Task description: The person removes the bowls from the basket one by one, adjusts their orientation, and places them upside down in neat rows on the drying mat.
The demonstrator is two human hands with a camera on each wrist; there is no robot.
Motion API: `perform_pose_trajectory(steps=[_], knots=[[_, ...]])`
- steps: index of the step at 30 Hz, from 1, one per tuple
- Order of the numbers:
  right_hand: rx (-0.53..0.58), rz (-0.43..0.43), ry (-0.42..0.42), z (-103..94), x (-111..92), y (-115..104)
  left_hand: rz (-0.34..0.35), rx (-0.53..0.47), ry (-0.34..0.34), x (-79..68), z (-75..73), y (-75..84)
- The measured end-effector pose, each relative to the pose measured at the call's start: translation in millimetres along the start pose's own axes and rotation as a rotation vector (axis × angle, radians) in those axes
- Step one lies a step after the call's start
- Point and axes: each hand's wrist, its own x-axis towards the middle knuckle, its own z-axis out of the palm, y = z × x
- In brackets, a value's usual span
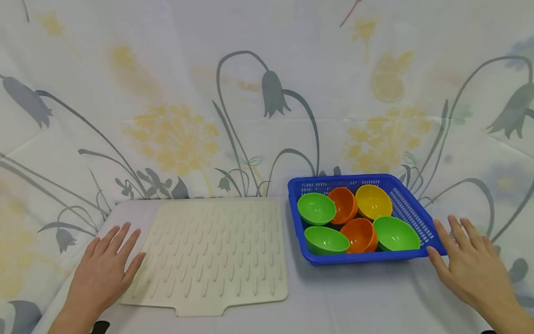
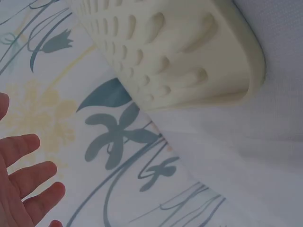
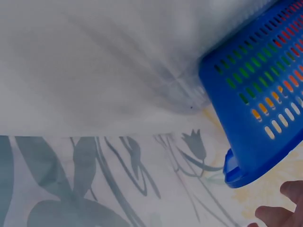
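My left hand [image 1: 104, 269] hovers palm down by the left edge of a cream ridged mat [image 1: 217, 250], fingers spread and holding nothing. In the left wrist view its fingers [image 2: 35, 177] stand apart from the mat. On the other side, my right hand [image 1: 475, 264] is spread at the right front corner of a blue plastic basket [image 1: 359, 258]; whether it touches the rim I cannot tell. Inside the basket sit several small bowls: green bowls such as this one [image 1: 316, 208], two orange bowls [image 1: 359, 235] and a yellow bowl [image 1: 373, 202].
White cloth [image 1: 333, 297] covers the table in front of the mat and basket. Behind them hangs a flower-printed curtain [image 1: 267, 139]. The basket stands just right of the mat, with a narrow gap between.
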Motion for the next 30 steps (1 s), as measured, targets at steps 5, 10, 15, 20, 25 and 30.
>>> perform_pose_trajectory(steps=[5,10,15,20,25,30], knots=[[0.048,-0.021,0.021,0.3,1.1,-3.0,-0.028,-0.057,0.004,0.8,-0.4,1.5],[0.126,-0.025,0.034,0.2,3.6,-5.5,-0.084,-0.105,-0.036,0.9,-1.7,3.1],[0.29,0.029,0.017,-5.6,8.3,-9.1,-0.2,-0.174,-0.154,-1.2,-0.3,1.1],[0.452,0.107,0.029,-13.8,12.2,-13.3,-0.324,-0.272,-0.251,-1.6,5.5,-6.2],[0.557,0.204,-0.04,-20.8,17.4,-18.5,-0.386,-0.34,-0.262,-1.1,15.0,-13.4],[0.789,0.222,-0.096,-29.2,29.6,-21.4,-0.435,-0.405,-0.325,1.4,26.3,-24.8]])
